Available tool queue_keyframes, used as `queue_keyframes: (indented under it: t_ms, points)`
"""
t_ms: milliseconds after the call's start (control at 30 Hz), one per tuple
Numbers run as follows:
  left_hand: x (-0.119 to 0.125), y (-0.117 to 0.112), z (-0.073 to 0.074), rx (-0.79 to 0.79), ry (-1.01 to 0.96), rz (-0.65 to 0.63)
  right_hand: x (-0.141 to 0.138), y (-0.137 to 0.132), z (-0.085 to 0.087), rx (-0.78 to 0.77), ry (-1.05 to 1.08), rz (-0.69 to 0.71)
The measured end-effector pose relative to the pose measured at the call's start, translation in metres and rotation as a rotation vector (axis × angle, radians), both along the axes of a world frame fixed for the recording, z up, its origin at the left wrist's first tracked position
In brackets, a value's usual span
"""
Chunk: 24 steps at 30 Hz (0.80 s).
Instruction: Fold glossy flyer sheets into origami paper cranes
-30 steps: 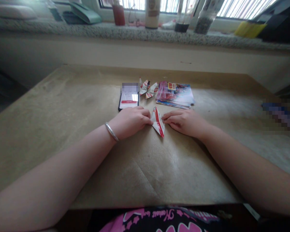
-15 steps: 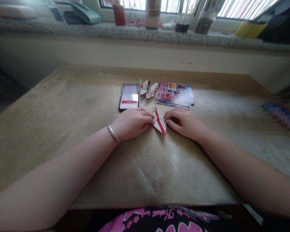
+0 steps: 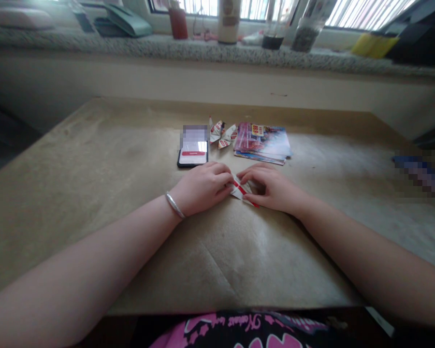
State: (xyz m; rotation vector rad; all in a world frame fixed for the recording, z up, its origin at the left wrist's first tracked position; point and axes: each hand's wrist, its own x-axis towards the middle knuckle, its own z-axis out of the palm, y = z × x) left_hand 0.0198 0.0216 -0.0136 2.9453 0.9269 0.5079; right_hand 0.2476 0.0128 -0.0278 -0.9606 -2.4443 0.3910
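A small folded piece of paper (image 3: pixel 239 189), white with a red stripe, lies on the table between my hands. My left hand (image 3: pixel 209 187) pinches its left corner, fingertips pressed together. My right hand (image 3: pixel 270 187) has its thumb on the lower right part and its fingers curled over the upper right, covering that side. Just beyond sit folded paper figures (image 3: pixel 223 134) in white and red. A phone (image 3: pixel 193 152) with a lit screen lies past my left hand, and a stack of colourful printed sheets (image 3: pixel 264 140) past my right.
The table (image 3: pixel 130 145) has a tan cover and ends at a wall. Above it, a speckled stone windowsill (image 3: pixel 203 50) bears bottles, jars and a yellow item (image 3: pixel 375 45). A blurred blue object (image 3: pixel 420 176) lies at the right edge.
The folded paper has turned and lies flatter, its stripe slanting more to the right. My right fingers have spread over it, and my left hand has shifted slightly right.
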Motion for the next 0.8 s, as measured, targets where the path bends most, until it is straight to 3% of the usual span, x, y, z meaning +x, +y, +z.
queue_keyframes:
  t_ms: [233, 333, 633, 800]
  points:
    - [0.0015, -0.0002, 0.0007, -0.051, 0.021, 0.134, 0.0017, 0.0011, -0.0036, -0.016, 0.012, 0.057]
    - [0.0018, -0.0004, -0.0005, -0.062, 0.059, 0.126, 0.0013, 0.0008, -0.0037, 0.022, 0.002, 0.062]
    - [0.0008, 0.0004, -0.0051, -0.081, 0.044, 0.103, -0.0048, -0.0031, -0.0008, 0.036, -0.031, -0.076]
    - [0.0005, 0.0032, -0.0071, -0.136, -0.063, 0.078, -0.005, -0.0022, -0.0036, 0.037, -0.047, -0.161]
